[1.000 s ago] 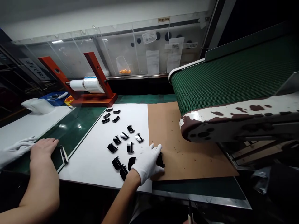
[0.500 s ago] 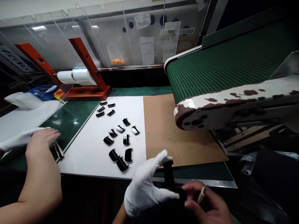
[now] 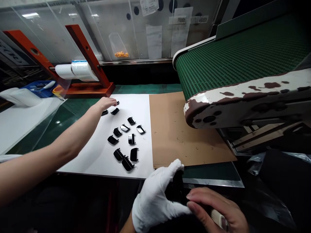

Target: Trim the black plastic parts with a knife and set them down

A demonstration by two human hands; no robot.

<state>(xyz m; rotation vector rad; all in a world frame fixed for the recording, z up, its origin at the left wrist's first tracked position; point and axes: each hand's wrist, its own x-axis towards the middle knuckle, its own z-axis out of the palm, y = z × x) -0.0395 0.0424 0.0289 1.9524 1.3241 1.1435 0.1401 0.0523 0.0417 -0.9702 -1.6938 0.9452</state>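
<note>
My left hand (image 3: 156, 197), in a white glove, grips a black plastic part (image 3: 178, 186) between thumb and fingers at the front edge of the table. Against that part's right side is my bare right hand (image 3: 216, 205), its fingers closed around a small tool with a beige handle (image 3: 219, 220). The tool's working end is hidden, and the part's outline fades into the dark background. Several glossy black parts (image 3: 127, 164) with small pins lie on a white sheet (image 3: 143, 110) to the left.
A co-worker's bare hand (image 3: 107, 103) is over small black parts at the sheet's back left. Brown cardboard (image 3: 167, 129) with thin curled shavings lies before me. A green conveyor (image 3: 218, 64) overhangs at right. Film rolls (image 3: 82, 70) hang on an orange stand (image 3: 85, 90).
The co-worker's bare arm has reached forward to the small parts at the back. My right hand has tilted, showing more of the handle, and its fingertips have moved closer to my left thumb.
</note>
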